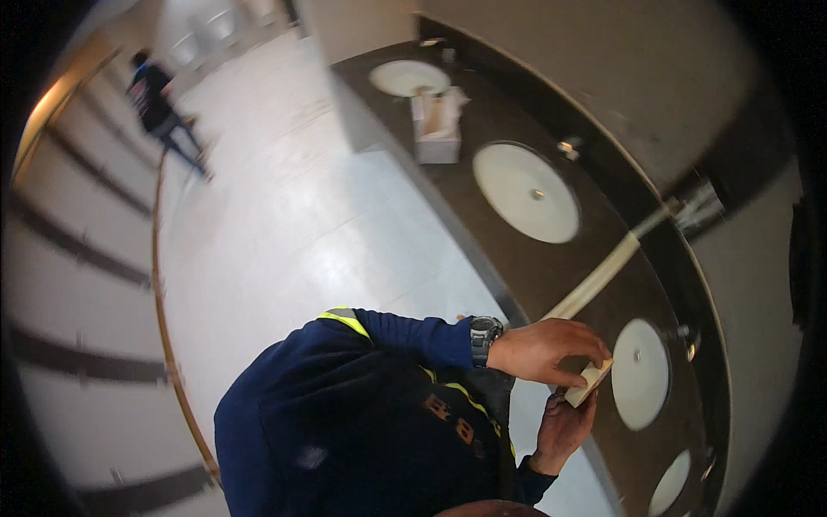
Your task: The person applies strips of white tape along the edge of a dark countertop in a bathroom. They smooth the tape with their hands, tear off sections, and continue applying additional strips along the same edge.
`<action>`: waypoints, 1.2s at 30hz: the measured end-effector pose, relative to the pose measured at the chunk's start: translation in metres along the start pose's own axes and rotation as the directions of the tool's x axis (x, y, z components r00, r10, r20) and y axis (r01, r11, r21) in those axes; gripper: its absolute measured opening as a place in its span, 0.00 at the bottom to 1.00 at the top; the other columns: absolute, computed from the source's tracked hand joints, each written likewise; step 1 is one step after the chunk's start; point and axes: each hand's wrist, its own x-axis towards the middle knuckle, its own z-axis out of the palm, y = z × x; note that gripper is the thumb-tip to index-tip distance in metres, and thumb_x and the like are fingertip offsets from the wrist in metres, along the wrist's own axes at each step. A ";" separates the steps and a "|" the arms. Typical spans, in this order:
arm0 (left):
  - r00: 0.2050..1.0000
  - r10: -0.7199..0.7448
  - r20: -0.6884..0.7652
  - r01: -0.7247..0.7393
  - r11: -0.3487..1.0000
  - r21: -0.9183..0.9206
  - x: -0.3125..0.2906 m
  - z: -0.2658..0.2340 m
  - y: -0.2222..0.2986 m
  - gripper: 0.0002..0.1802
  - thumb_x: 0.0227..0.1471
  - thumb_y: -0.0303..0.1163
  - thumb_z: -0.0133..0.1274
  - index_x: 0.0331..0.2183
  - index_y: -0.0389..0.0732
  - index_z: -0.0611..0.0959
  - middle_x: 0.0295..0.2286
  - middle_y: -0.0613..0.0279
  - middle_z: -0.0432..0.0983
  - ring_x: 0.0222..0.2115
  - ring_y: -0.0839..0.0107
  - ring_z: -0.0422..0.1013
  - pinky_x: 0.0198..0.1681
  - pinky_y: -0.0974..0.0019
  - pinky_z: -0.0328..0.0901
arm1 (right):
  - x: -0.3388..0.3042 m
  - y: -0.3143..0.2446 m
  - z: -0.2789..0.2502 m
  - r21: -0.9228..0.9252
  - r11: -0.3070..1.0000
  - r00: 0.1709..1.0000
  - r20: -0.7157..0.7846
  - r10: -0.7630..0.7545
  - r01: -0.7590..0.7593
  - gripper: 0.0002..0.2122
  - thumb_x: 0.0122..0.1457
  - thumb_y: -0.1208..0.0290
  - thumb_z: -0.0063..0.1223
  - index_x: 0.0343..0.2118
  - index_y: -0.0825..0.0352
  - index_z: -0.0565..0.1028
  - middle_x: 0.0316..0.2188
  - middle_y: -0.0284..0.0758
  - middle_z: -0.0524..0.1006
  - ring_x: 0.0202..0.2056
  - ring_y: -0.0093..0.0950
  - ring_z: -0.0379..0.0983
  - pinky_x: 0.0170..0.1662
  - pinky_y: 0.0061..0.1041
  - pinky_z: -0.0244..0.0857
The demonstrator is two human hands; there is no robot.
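My left hand [549,351], with a dark watch on its wrist, pinches a short, pale cream, flat-sided piece [590,384] between thumb and fingers. From below, my right hand [566,431] also grips that piece, its fingers partly hidden behind it. Both hands are near the front edge of the dark counter [573,250]. A long pale strip [607,269] lies across the counter, and its near end passes behind my left hand. Whether the strip joins the held piece cannot be made out.
White oval basins [527,191] with taps are set along the counter. An open white box [439,142] with papery contents stands between two basins. A blurred pale object [698,208] is at the strip's far end. Another person [159,103] is far off on the pale floor [301,207].
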 end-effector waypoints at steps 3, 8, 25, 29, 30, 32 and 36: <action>0.981 -0.044 -0.188 0.069 0.990 0.123 -0.009 0.001 -0.010 0.13 0.57 0.32 0.61 0.42 0.38 0.83 0.51 0.55 0.78 0.55 0.53 0.71 0.58 0.51 0.67 | 0.047 -0.010 -0.016 -0.047 0.984 0.981 0.080 0.176 -0.172 0.17 0.73 0.61 0.43 0.59 0.61 0.70 0.53 0.33 0.77 0.46 0.27 0.78 0.44 0.25 0.75; 0.901 -0.070 -0.428 0.207 0.937 0.283 -0.034 0.018 -0.027 0.08 0.59 0.30 0.57 0.39 0.37 0.80 0.47 0.53 0.79 0.50 0.52 0.74 0.55 0.52 0.68 | 0.105 0.000 -0.036 -0.346 0.902 0.955 0.052 0.293 -0.258 0.22 0.73 0.56 0.42 0.63 0.61 0.66 0.54 0.36 0.75 0.50 0.29 0.76 0.46 0.32 0.75; 0.760 -0.282 -0.586 0.546 0.767 0.339 -0.034 0.020 -0.015 0.10 0.63 0.33 0.51 0.41 0.36 0.79 0.36 0.50 0.77 0.38 0.48 0.75 0.42 0.53 0.68 | 0.101 0.011 0.016 -0.774 0.426 0.815 0.565 0.128 0.469 0.27 0.69 0.77 0.44 0.71 0.66 0.57 0.31 0.33 0.77 0.32 0.19 0.71 0.38 0.20 0.65; 0.798 -0.160 -0.580 0.447 0.803 0.394 -0.020 0.009 -0.014 0.09 0.62 0.31 0.53 0.42 0.36 0.79 0.39 0.50 0.76 0.39 0.50 0.74 0.43 0.53 0.68 | 0.101 -0.007 0.021 -0.813 0.339 0.835 0.537 0.118 0.474 0.25 0.70 0.76 0.44 0.70 0.66 0.59 0.32 0.33 0.77 0.29 0.17 0.69 0.33 0.19 0.64; 0.808 -0.119 -0.577 0.412 0.814 0.409 -0.016 0.004 -0.013 0.09 0.62 0.30 0.53 0.42 0.36 0.78 0.40 0.50 0.75 0.39 0.50 0.74 0.43 0.54 0.69 | 0.103 -0.009 0.020 -0.815 0.307 0.834 0.543 0.104 0.492 0.25 0.70 0.75 0.43 0.70 0.66 0.60 0.32 0.33 0.77 0.29 0.17 0.69 0.32 0.19 0.64; 0.794 -0.030 -0.607 0.386 0.795 0.467 -0.009 -0.012 -0.010 0.10 0.60 0.26 0.55 0.44 0.37 0.79 0.41 0.52 0.75 0.41 0.55 0.75 0.44 0.57 0.70 | 0.106 -0.015 0.018 -0.834 0.296 0.853 0.511 0.101 0.465 0.24 0.71 0.73 0.44 0.69 0.66 0.62 0.32 0.32 0.77 0.29 0.17 0.69 0.32 0.20 0.64; 0.739 -0.043 -0.673 0.427 0.802 0.418 -0.005 -0.057 -0.003 0.11 0.61 0.23 0.54 0.47 0.38 0.79 0.46 0.61 0.76 0.43 0.71 0.73 0.46 0.65 0.70 | 0.107 -0.035 0.011 -0.921 0.192 0.919 0.368 0.141 0.339 0.22 0.69 0.71 0.50 0.66 0.61 0.69 0.45 0.40 0.83 0.28 0.22 0.75 0.36 0.26 0.73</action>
